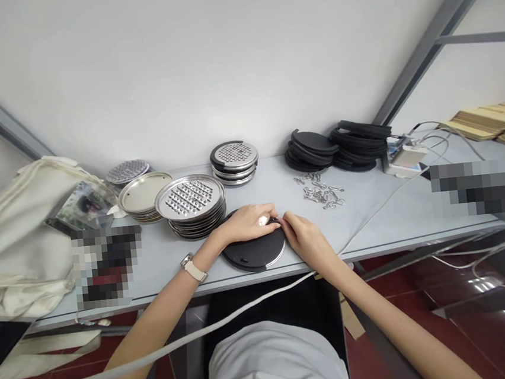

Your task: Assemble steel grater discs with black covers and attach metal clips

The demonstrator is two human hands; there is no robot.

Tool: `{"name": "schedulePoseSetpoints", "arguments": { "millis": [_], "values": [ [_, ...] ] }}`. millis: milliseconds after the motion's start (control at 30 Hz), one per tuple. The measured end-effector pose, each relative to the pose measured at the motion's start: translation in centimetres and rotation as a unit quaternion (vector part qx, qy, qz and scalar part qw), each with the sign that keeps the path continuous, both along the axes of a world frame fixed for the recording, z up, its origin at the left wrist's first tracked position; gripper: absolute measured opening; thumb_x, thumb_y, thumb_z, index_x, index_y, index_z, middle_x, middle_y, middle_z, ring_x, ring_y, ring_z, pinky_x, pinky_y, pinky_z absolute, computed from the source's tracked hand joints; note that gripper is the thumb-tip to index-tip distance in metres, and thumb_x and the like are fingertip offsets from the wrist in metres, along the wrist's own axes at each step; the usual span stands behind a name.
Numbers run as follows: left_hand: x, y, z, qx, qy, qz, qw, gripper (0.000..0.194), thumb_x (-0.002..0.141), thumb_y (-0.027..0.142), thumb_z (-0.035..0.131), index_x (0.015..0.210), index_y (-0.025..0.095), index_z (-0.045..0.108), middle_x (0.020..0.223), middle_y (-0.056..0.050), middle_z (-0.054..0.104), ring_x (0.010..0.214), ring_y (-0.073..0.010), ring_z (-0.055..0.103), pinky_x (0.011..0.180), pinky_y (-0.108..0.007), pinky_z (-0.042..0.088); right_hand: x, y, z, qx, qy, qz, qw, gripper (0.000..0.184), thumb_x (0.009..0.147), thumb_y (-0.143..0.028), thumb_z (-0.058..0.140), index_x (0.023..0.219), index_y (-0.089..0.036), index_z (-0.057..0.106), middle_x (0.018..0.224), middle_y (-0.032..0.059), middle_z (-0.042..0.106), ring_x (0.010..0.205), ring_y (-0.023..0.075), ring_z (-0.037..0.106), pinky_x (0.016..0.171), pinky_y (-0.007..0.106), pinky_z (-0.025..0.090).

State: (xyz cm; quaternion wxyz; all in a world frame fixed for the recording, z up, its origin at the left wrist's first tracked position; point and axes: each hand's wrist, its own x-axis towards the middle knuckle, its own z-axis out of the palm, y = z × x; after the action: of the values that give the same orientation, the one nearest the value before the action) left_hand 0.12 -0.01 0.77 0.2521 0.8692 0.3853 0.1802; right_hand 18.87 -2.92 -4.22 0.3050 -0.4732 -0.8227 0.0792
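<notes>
Gripping the rim of a black disc (253,250) w/ both hands, the person sits at a pale table (383,209). Disc lies approx. flat by the near edge, btwn the arms; clock dirs. below are from it, 12 = toward wall (240,59). A thin silver edge shows on its rim at 4–5 o'clock, small hole (244,260) at 7. L hand (252,222) reaches over the 12 o'clock side, fingers bent & mostly closed, tips and thumb on the rim nr 1; wristwatch (193,268) on that arm. R hand (300,237) is at 3, fingers curled nearly closed, tips on the rim at 1–2, close to the L fingertips; can't tell if anything small is btwn them.

At 10, just beside: tall stack of graters (191,198); behind it, pale plates (145,192) & another grater (128,170). At 12, nr the wall: short stack (234,155) topped by a grater w/ part-black rim. At 1 and btwn 1–2: two piles of black pieces (313,146). At 2: scattered metal clips (319,190), then, farther out, a power strip (404,160) & yellowish boards (487,122). At 9: cream bag (11,236). White cable (229,323) crosses at 6, below the table edge.
</notes>
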Motion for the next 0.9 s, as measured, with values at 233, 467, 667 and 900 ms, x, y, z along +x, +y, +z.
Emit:
{"name": "schedulePoseSetpoints", "arguments": {
  "millis": [233, 467, 667, 900],
  "values": [
    [0.4, 0.0, -0.5, 0.032, 0.025, 0.018, 0.999, 0.019, 0.089, 0.036, 0.049, 0.094, 0.022, 0.06, 0.085, 0.003, 0.067, 0.079, -0.0149, 0.062, 0.07, -0.025, 0.042, 0.1, -0.1, 0.0, 0.01, -0.012, 0.02, 1.0, 0.017, 0.097, -0.017, 0.034, 0.086, -0.02, 0.047, 0.08, 0.0053, 0.053, 0.07, 0.0189, 0.052, 0.066, 0.029, 0.042],
    [0.5, -0.2, -0.7, 0.078, 0.049, 0.043, 0.995, 0.023, 0.088, 0.04, 0.051, 0.104, 0.023, 0.055, 0.089, 0.001, 0.068, 0.08, -0.0184, 0.064, 0.069, -0.027, 0.044, 0.3, 0.1, -0.2, 0.043, 0.001, 0.039, 0.998, 0.02, 0.098, -0.017, 0.036, 0.097, -0.017, 0.056, 0.088, 0.0088, 0.055, 0.081, 0.0212, 0.053, 0.074, 0.032, 0.045],
    [0.4, -1.2, 0.1, 0.142, 0.106, 0.068, 0.982, 0.042, 0.091, 0.043, 0.046, 0.125, 0.019, 0.041, 0.073, 0.0, 0.064, 0.072, -0.0217, 0.066, 0.061, -0.027, 0.043, 0.5, 0.2, -0.3, 0.103, -0.014, 0.059, 0.993, 0.029, 0.098, -0.016, 0.037, 0.118, -0.015, 0.057, 0.092, 0.0108, 0.06, 0.083, 0.0231, 0.049, 0.077, 0.039, 0.044],
    [-3.5, -6.4, 0.2, 0.202, 0.125, 0.074, 0.969, 0.023, 0.098, 0.027, 0.033, 0.11, 0.02, 0.051, 0.08, -0.001, 0.064, 0.072, -0.0156, 0.065, 0.063, -0.024, 0.045, 0.5, 0.1, 0.1, 0.08, -0.015, 0.068, 0.994, 0.033, 0.095, -0.012, 0.038, 0.122, -0.017, 0.057, 0.097, 0.0103, 0.062, 0.085, 0.0232, 0.05, 0.078, 0.04, 0.047]
  ]
}}
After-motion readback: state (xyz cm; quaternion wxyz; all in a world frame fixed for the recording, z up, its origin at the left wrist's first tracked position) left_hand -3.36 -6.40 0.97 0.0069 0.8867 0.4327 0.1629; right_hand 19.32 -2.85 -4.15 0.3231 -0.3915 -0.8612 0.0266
